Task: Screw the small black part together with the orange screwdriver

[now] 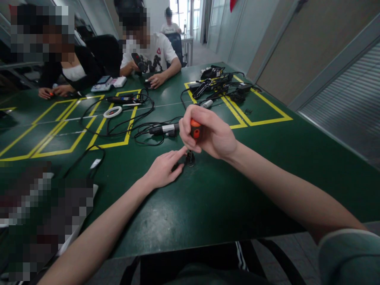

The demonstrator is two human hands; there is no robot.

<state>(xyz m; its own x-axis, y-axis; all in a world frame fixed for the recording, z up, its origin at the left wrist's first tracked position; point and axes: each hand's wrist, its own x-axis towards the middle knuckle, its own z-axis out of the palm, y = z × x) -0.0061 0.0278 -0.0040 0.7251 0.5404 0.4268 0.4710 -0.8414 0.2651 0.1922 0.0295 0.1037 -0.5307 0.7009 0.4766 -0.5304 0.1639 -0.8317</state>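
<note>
My right hand (204, 130) is wrapped round the orange and black handle of a screwdriver (195, 130), held upright with its shaft pointing down. Under it a small dark round part (190, 159) stands on the green table (225, 206). From the left, my left hand (166, 168) holds this part between thumb and fingers, with the index fingertip close to the shaft. Where the screwdriver's tip meets the part is too small to make out. Just beyond my hands lies a black and silver corded tool (164, 130).
Black cables (142, 130) and a white tape roll (113, 112) lie at centre left. A heap of black devices (219, 85) sits at the back right, near small loose screws (248, 111). Blurred panels (59, 213) are at the near left. Two people (154, 51) sit across the table.
</note>
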